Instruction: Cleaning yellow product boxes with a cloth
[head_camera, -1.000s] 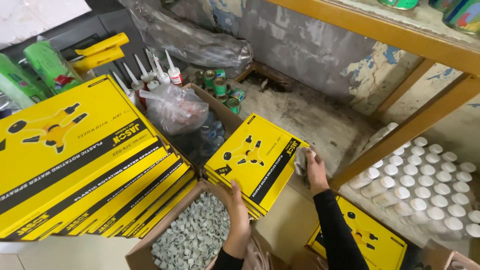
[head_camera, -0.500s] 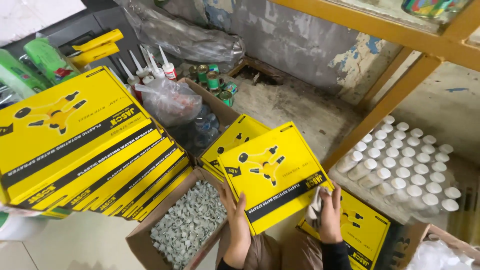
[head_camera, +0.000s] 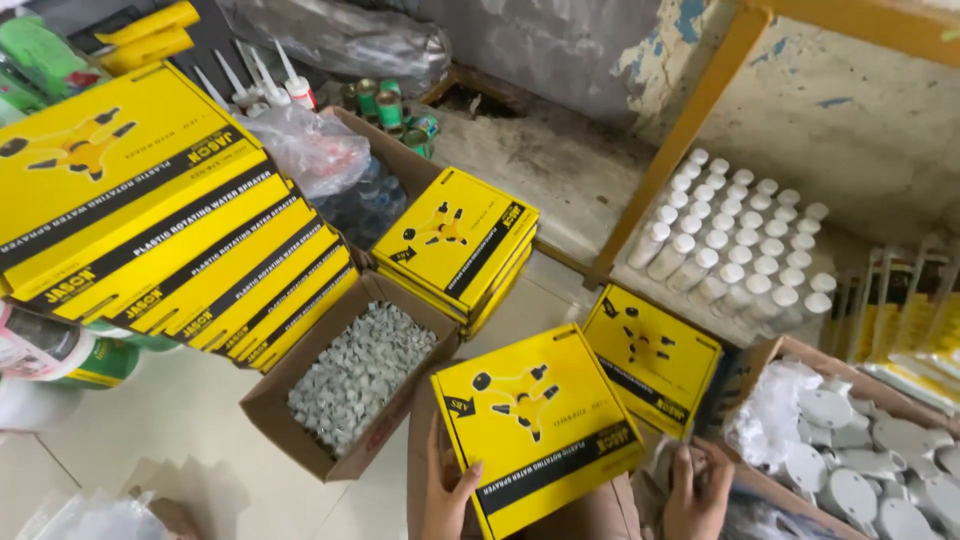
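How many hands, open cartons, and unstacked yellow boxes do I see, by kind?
Hands: 2, left hand, right hand
Open cartons: 3, grey-pieces carton, white-parts carton, bag carton
Unstacked yellow boxes: 2, held box, leaning box
Total: 7

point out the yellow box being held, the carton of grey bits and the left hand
yellow box (head_camera: 540, 425), head view, middle of its lid
carton of grey bits (head_camera: 268, 408), head view, left cardboard wall
left hand (head_camera: 445, 490), head view, back of the hand
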